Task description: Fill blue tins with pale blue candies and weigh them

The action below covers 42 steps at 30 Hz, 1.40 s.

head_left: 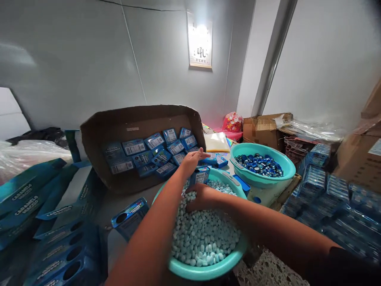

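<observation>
My left hand reaches over the far side of a turquoise basin, its fingers stretched out to the right. Just below it a small blue printed box stands tilted at the basin's inner side; whether the hand touches it I cannot make out. Pale blue-white oval tablets fill the basin. Among them, right in front of the small box, my right hand curls its fingers round some tablets. Part of those fingers is buried. A blue carton with a round hole lies left of the basin.
Behind stands a cardboard box on its side, holding several blue packs. A second turquoise basin with shiny blue pieces is at right. Blue display cartons crowd the left; plastic-wrapped stacks fill the right.
</observation>
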Each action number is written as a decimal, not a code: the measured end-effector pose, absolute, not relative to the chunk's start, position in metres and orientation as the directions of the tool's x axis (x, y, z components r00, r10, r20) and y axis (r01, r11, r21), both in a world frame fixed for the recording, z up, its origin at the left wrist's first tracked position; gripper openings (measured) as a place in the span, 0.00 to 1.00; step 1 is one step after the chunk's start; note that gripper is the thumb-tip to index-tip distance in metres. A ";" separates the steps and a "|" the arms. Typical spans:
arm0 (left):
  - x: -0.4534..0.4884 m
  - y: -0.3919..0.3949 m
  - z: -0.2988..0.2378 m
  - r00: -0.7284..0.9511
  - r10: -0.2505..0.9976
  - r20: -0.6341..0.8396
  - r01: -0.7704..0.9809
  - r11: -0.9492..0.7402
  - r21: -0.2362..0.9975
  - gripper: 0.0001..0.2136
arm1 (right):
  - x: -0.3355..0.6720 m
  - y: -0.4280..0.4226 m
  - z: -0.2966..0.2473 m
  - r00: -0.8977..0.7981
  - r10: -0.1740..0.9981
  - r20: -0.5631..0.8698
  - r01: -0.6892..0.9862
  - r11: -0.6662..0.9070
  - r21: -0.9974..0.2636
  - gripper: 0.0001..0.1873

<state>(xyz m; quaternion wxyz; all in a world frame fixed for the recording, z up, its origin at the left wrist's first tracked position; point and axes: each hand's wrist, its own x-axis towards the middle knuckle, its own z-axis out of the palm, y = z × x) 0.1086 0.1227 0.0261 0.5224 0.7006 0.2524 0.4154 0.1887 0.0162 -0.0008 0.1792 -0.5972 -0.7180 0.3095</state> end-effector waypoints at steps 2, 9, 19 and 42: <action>0.109 0.126 0.022 0.606 0.753 0.258 -0.072 -0.271 0.960 0.33 | 0.190 0.019 -0.002 -0.276 0.954 -0.119 0.708 0.118 -0.696 0.26; 0.095 0.128 0.006 0.710 0.682 0.178 -0.090 -0.163 0.982 0.35 | 0.193 0.023 0.001 -0.249 0.964 -0.091 0.460 0.035 -0.887 0.16; 0.093 0.128 0.002 0.728 0.671 0.137 -0.092 -0.102 0.991 0.42 | 0.196 0.015 0.012 -0.042 0.991 -0.127 0.037 -0.125 -0.991 0.17; 0.111 0.126 0.006 0.581 0.800 0.151 -0.402 0.120 0.908 0.29 | 0.179 0.068 0.047 0.406 0.882 0.240 -0.320 0.383 -0.866 0.22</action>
